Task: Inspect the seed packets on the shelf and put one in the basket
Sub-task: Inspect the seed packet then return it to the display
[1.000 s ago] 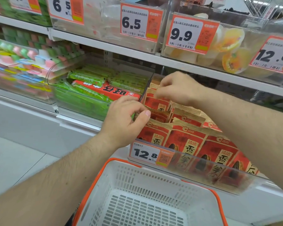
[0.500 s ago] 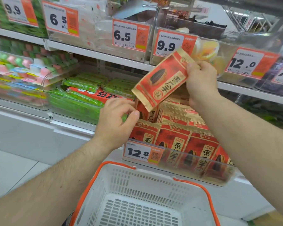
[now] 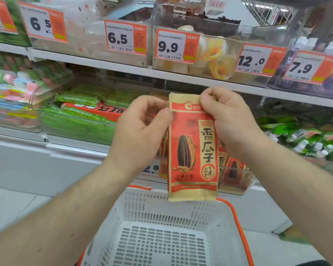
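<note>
Seed packet [image 3: 193, 148] upright between both hands, front facing camera. Left hand [image 3: 140, 131] pinching top-left edge, fingers curled; right hand [image 3: 229, 120] gripping top-right corner. Hanging just above white basket [image 3: 210, 214] (orange rim, nothing visible inside). Behind right hand: clear shelf bin [image 3: 236, 181] holding more red packets [image 3: 234, 167]. Left of left hand: clear bin [image 3: 46, 104] of green packs [image 3: 79, 123].
</note>
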{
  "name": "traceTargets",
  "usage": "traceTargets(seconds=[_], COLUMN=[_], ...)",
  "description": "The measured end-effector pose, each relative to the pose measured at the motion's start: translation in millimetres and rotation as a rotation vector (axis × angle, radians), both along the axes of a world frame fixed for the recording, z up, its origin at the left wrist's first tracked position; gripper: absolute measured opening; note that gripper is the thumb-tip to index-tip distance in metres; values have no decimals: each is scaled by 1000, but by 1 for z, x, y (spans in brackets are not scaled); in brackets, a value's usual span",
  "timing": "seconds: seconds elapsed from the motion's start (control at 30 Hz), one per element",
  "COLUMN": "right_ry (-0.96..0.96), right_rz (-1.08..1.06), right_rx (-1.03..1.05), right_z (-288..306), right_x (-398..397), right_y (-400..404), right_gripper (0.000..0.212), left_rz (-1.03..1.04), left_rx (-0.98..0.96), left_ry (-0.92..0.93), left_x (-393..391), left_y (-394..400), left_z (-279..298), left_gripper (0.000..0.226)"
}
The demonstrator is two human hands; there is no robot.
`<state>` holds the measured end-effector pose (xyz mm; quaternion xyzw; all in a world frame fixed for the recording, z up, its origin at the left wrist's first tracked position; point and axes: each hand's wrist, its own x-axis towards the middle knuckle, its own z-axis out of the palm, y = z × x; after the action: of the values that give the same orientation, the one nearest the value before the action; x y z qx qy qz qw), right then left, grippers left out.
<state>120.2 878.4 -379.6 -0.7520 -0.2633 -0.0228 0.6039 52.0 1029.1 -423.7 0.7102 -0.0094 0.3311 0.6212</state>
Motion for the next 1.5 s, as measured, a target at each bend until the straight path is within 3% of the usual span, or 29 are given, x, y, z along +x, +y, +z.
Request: traceTargets(seconds=[0.3,0.37,0.43,0.53,0.7,0.83,1.0,1.2,1.5], right_ry=[147,263,308,296,262,273,426,443,443], right_rz=[42,23,6,-19,-53,-27,90,192,273], right_rx=[-82,-80,-120,-144,-172,-164,-200,-311,-392], right_z=[-57,-69,-82,-98,-110,-113,-114,-114,-114], right_x=[-23,-23,-22,-21,-20,-20,-27,-32,-37], right_y=[-22,-27,-32,-37,-42,-45,-48,-50,-50], right_gripper=[15,8,17,34,37,37,28,52,52], left_rz=[-250,-283,-290,-289,-347,-349,-325,-290,-183], left_rx=[-503,-540,-566,-585,-545,-477,-480,-529,-631], left_ry=[484,561,609,659,752,784,759,712,664], left_x=[-27,-29,-30,-30,-30,-29,-30,-29,-24], left_y=[-33,-31,-29,-28,-23,-19,-19,-18,-12], left_z=[-39,-47,-54,-59,-66,-68,-72,-74,-75], left_gripper=[14,16,16,16,16,18,22,29,26])
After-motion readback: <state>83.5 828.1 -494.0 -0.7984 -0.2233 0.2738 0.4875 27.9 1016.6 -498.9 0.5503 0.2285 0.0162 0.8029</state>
